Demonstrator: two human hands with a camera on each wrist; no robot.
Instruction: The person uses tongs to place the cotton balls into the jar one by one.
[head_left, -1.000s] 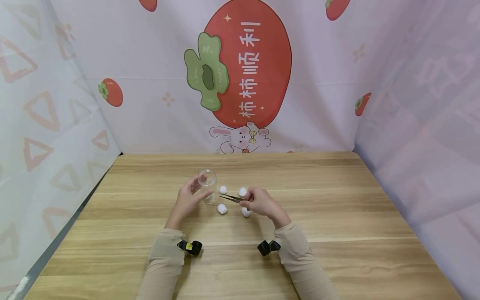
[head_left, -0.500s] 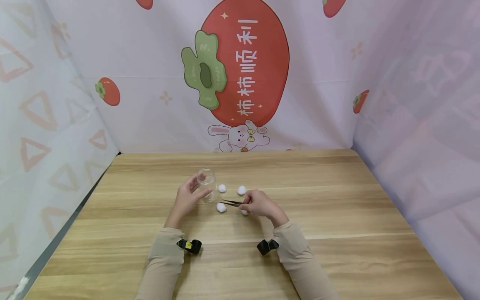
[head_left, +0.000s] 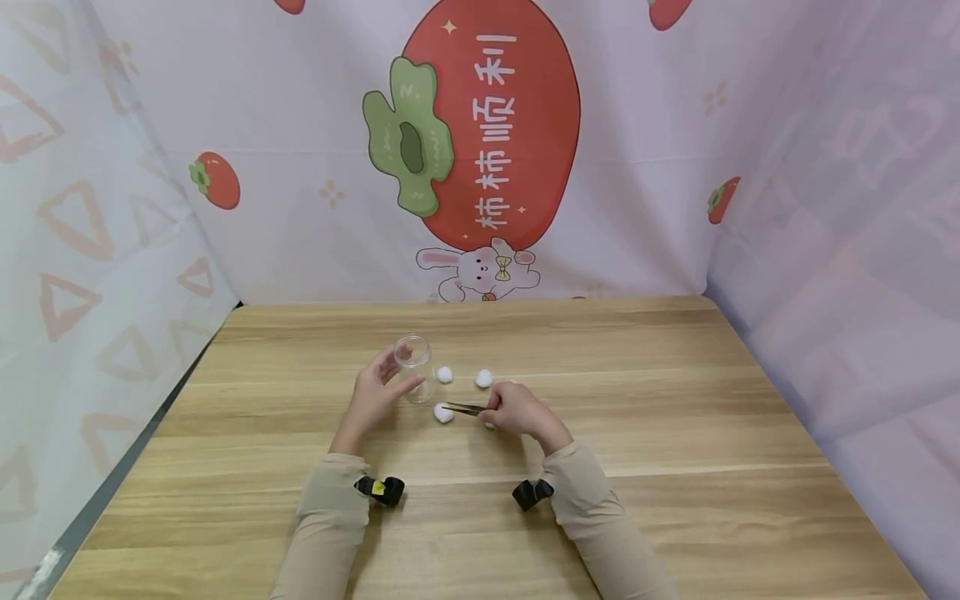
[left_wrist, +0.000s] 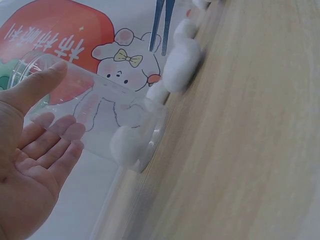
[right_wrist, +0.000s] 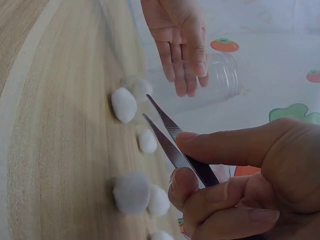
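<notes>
My left hand [head_left: 375,398] steadies a clear jar [head_left: 420,385], thumb on the near side and fingers behind it. The jar stands upright without a lid, and a white cotton ball [left_wrist: 126,146] shows through its wall near the bottom. My right hand [head_left: 522,412] pinches dark metal tweezers [head_left: 468,409] between thumb and fingers. In the right wrist view the tweezer tips are spread, with nothing between them. They hover by the nearest cotton ball [head_left: 443,414], just right of the jar; whether they touch it I cannot tell.
More cotton balls lie on the wooden table [head_left: 675,400]: one behind [head_left: 445,375], one at the back right [head_left: 483,378], and one [head_left: 490,425] partly hidden under my right hand. A printed cloth [head_left: 637,167] hangs along the table's back edge.
The tweezers have swung toward me, from between the cotton balls to over the near one beside the jar. My left hand and the jar stay in place.
</notes>
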